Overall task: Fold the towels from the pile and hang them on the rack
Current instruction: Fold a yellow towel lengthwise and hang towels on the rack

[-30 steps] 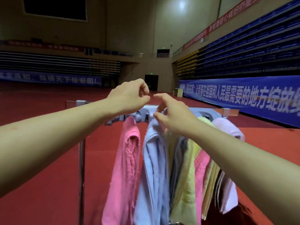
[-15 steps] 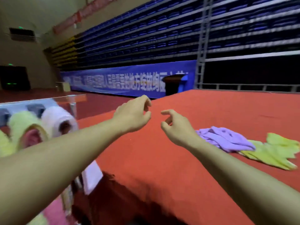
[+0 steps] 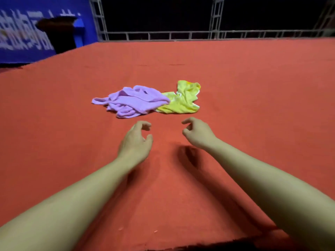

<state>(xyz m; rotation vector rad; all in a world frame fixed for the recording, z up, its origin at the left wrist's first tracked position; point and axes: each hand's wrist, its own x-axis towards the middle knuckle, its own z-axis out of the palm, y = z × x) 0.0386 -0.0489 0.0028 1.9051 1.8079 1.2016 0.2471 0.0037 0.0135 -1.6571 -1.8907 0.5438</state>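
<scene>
Across the whole middle of the view runs a big red cloth-covered tabletop (image 3: 253, 105), its near edge just showing at the bottom and its far edge up against a metal railing (image 3: 181, 34). Off past the far left corner there's a blue banner (image 3: 21, 33) with white lettering, too blurry to read. Roughly mid-table sit two crumpled towels, nothing folded yet: a purple towel (image 3: 132, 101) on the left and a yellow towel (image 3: 181, 100) touching it on the right, purple lapping over the yellow's edge a bit. Both bare arms reach in from the near edge. Left hand (image 3: 135, 142) and right hand (image 3: 198, 134) hover just short of the towels, fingers loosely curled, holding nothing.
</scene>
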